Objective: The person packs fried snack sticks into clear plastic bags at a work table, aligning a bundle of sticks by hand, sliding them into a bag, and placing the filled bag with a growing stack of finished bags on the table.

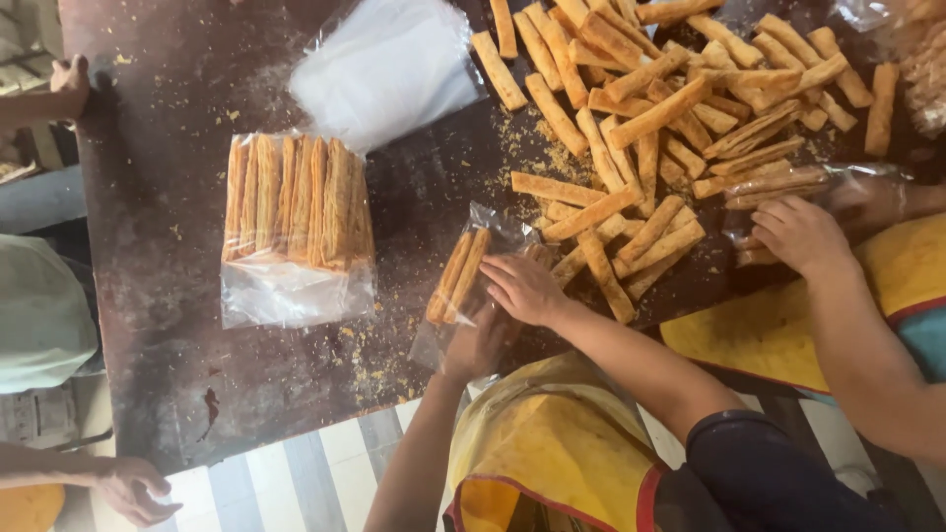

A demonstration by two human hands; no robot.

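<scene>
I see my right hand [522,288] lying palm down at the edge of a small clear plastic bag [485,225]. Its fingers [499,270] are held close together and almost flat, with the tips pointing left and slightly away from me. They rest on the plastic and pinch nothing that I can make out. My left hand [480,345] sits just under the right one, at the bag's near end. It is partly behind the film, so I cannot tell whether those fingers are curled round the plastic or only propping it.

Two baked pastry sticks [456,276] lie side by side in the bag, just left of my right fingertips and just beyond my left hand. Their long axis runs from near-left to far-right, roughly across the line of my right fingers. The right hand is the nearer of the two to them.

The loose pile of sticks [631,148] lies to the right of and beyond my right hand, its closest pieces touching or nearly touching the back of that hand. Well off to the left of both hands, a filled bag of sticks [296,202] lies flat on the dark table [168,325]. A stack of empty bags [389,64] lies beyond that. A co-worker's hand [803,232] works at the pile's right edge, well apart from mine.
</scene>
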